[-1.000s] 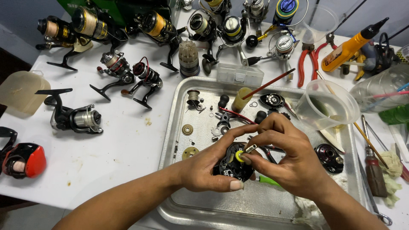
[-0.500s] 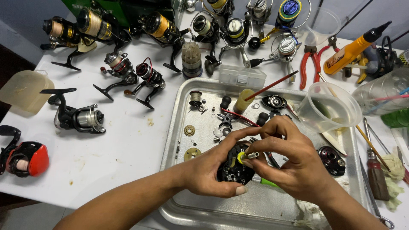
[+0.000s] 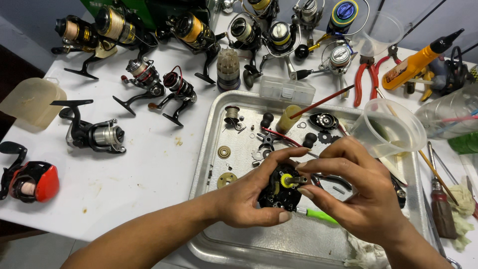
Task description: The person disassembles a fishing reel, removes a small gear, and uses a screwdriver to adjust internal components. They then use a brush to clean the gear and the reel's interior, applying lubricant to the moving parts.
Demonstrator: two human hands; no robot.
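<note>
Over the metal tray [image 3: 209,149], black reel body [image 3: 281,192] between both hands, left hand [image 3: 249,197], right hand [image 3: 356,194]

Lower half of the black reel body [image 3: 284,192] covered by the left hand [image 3: 249,199]; underside not seen. Shaft end at the yellow gear [image 3: 287,180] pinched out of sight between fingertips of the right hand [image 3: 363,199]. Green-handled tool [image 3: 318,215] hidden beyond its handle, behind the right palm. Near rim of the metal tray [image 3: 209,144] partly masked by the left forearm. Red reel [image 3: 30,182] cut off at the left edge. Small loose parts in the tray too tiny to identify. Rag [image 3: 366,254] cropped at the bottom edge.
</note>
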